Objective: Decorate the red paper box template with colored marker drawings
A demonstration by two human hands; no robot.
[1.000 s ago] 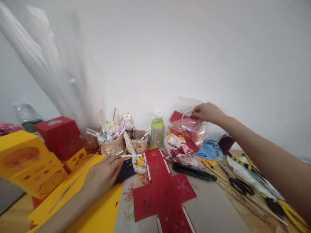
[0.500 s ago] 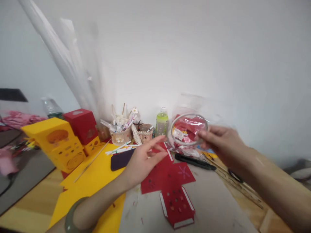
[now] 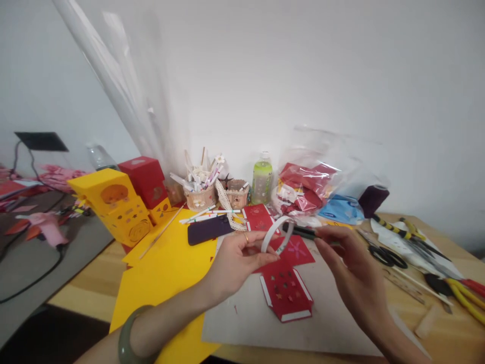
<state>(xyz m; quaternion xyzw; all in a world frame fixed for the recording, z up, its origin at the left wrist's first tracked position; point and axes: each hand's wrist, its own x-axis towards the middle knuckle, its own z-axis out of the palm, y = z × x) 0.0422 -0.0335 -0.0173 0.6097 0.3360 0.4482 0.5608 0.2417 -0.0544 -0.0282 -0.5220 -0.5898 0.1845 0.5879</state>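
Note:
My left hand (image 3: pixel 242 258) grips a narrow roll of white tape (image 3: pixel 271 234) between thumb and fingers, its ring tilted on edge. Just to the right, my right hand (image 3: pixel 346 268) is closed, thumb and index fingertip together; what they pinch, if anything, I cannot make out. Behind those fingertips lies a black utility knife (image 3: pixel 299 231), its right end hidden by the hand. Below both hands is a red card cut-out (image 3: pixel 287 296) with small punched shapes and white strips along its flap edges. It rests on a grey board (image 3: pixel 246 323).
Yellow card sheets (image 3: pixel 162 283) and a dark phone-like slab (image 3: pixel 208 230) lie left. Yellow (image 3: pixel 113 207) and red (image 3: pixel 142 177) paper boxes stand behind them. A pen basket (image 3: pixel 200 196), green-labelled bottle (image 3: pixel 262 179) and plastic bag (image 3: pixel 306 187) line the wall. Scissors (image 3: pixel 386 255) lie right.
The tape roll has passed from my right hand to my left. My right hand has come down and nearer to the left one. The view has shifted, showing more tools on the right.

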